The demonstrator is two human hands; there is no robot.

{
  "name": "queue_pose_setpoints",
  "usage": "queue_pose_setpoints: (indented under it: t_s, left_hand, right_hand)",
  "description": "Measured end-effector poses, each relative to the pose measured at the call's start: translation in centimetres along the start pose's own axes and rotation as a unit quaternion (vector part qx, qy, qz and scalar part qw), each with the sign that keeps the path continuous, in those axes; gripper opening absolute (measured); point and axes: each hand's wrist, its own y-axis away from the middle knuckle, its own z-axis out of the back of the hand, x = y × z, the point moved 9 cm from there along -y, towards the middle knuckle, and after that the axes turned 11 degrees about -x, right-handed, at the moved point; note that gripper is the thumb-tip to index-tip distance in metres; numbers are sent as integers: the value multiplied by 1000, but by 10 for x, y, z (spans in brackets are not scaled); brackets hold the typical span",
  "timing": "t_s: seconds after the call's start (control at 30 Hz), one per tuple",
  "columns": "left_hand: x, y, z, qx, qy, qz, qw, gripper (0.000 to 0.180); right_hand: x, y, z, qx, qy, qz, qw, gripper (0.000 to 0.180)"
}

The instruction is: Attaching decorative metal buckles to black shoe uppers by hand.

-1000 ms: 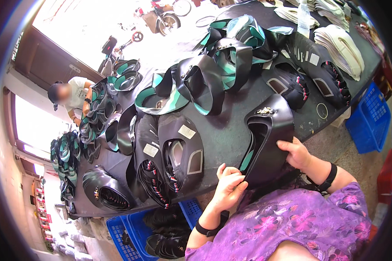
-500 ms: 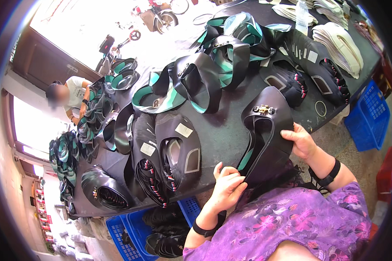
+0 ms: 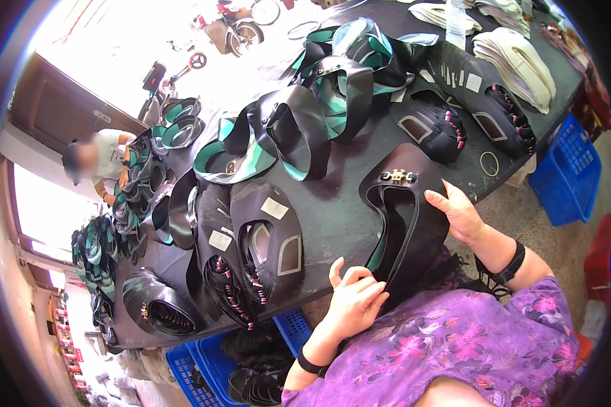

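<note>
L hand [image 3: 354, 298] pinches the heel end of a black shoe upper [image 3: 424, 217], fingers curled in, index tip sticking up; R hand [image 3: 455, 211] grips same upper at its rt side, thumb on the outer face, other fingertips hidden; upper is held up at near edge of dark worktable [image 3: 339, 224], toe end pointing away from wearer, gold-tone buckle ornament [image 3: 398, 176] on top, teal lining showing inside.

To the left on tbl: bundled uppers w/ striped edging [image 3: 266, 234], then a nested stack of ornamented uppers [image 3: 159, 308]; beyond, a row of teal-lined uppers [image 3: 292, 129]; far rt, folded white cloth [image 3: 516, 64]; rubber band [image 3: 489, 163] near rt edge; blue crate [image 3: 567, 169] on floor, rt; co-worker [image 3: 102, 156] at far left, hands among more uppers.
</note>
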Motion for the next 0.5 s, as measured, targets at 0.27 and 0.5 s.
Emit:
queue_pose_setpoints:
  t_s: [0.27,0.5]
  left_hand:
    - [-8,-1,-5,35,-26,-24,999,13]
    - [-20,0,6,-15,-70,-59,996,16]
  right_hand:
    - [-2,-7,11,-21,47,63,997,27]
    - [-16,-10,0,73,-126,-91,985,22]
